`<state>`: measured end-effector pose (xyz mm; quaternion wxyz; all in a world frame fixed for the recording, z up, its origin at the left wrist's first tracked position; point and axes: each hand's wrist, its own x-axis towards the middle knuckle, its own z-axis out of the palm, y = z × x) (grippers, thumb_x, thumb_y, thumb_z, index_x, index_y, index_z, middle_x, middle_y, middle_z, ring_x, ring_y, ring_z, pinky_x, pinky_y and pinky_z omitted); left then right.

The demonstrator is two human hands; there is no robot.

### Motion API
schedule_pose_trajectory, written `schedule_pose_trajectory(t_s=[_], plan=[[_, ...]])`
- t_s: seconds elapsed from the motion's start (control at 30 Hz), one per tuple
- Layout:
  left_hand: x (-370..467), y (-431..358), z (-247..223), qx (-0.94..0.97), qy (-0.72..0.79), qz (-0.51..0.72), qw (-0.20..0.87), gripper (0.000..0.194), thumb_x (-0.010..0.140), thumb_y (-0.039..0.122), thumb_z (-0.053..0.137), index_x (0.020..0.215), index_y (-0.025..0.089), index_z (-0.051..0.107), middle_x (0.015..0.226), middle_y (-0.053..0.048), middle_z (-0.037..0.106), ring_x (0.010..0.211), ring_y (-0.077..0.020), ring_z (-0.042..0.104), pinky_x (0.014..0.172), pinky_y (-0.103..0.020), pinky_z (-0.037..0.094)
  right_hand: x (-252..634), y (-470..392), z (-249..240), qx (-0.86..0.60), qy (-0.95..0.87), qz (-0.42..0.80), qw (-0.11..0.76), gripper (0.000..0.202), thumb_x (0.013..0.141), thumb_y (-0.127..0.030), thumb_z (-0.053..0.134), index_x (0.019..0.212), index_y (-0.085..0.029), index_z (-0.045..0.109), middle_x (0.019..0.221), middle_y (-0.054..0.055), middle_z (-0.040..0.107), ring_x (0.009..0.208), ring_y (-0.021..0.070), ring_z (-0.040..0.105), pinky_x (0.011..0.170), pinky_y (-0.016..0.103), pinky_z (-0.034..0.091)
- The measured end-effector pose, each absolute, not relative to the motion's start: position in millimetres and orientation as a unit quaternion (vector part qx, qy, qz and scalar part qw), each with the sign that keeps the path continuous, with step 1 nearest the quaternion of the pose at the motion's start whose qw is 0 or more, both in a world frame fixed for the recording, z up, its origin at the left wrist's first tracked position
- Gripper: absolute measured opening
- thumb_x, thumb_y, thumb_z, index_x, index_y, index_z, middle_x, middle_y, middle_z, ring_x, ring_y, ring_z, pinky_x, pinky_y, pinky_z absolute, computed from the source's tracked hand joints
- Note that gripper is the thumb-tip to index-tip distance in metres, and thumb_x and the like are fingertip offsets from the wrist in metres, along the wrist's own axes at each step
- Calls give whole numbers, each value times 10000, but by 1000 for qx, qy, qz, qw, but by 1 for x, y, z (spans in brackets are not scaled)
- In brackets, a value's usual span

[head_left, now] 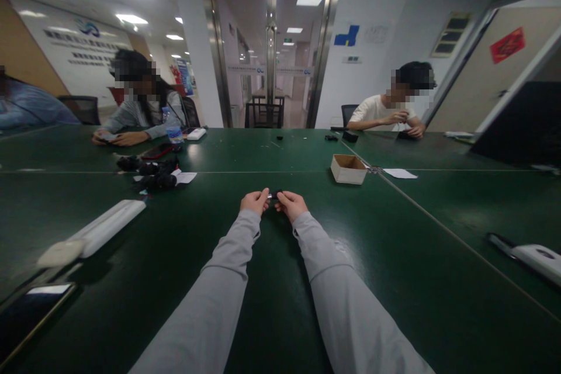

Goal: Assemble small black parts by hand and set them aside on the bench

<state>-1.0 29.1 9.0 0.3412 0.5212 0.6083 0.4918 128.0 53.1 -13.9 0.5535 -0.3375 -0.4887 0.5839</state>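
Out in front of me over the green table, my left hand and my right hand meet at a small black piece with a silver end. My left fingers are pinched at its silver end. The black end is between my right thumb and fingers. Its exact kind is too small to make out, and my fingers cover parts of it.
A cardboard box stands right of my hands, near a white paper. Left are black bundled items, a long white case and a phone. A water bottle stands farther back. Other people sit across the table.
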Motion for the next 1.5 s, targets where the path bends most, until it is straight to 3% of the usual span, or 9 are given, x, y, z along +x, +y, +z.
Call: schedule_pose_trajectory(t_s=[0.3, 0.67, 1.27, 1.5], plan=[[5, 24, 13, 517, 635, 492, 296, 452, 731, 539, 447, 476, 179, 548, 410, -7, 507, 397, -111, 458, 479, -231, 353, 127, 54, -14, -337, -492, 579, 556, 423, 509, -467, 752, 693, -120, 596, 539, -3, 541, 441, 100, 506, 390, 198, 422], [5, 17, 27, 527, 702, 401, 264, 498, 798, 491, 357, 435, 189, 516, 403, 2, 505, 438, -124, 482, 538, -244, 353, 127, 50, -10, -329, -515, 568, 551, 421, 525, -470, 739, 693, -111, 600, 574, 2, 535, 446, 97, 505, 390, 200, 421], [-2, 25, 21, 538, 694, 394, 273, 493, 790, 494, 352, 430, 189, 496, 396, -14, 503, 427, -140, 494, 505, -257, 339, 129, 50, -10, -312, -522, 578, 544, 407, 527, -451, 751, 711, -115, 613, 632, 6, 535, 462, 96, 517, 404, 206, 440], [-1, 27, 10, 555, 640, 457, 272, 450, 760, 546, 399, 521, 185, 520, 480, 6, 543, 475, -118, 512, 510, -226, 369, 128, 55, -15, -319, -507, 576, 556, 429, 507, -463, 753, 721, -117, 616, 628, 13, 547, 442, 94, 506, 384, 203, 429]])
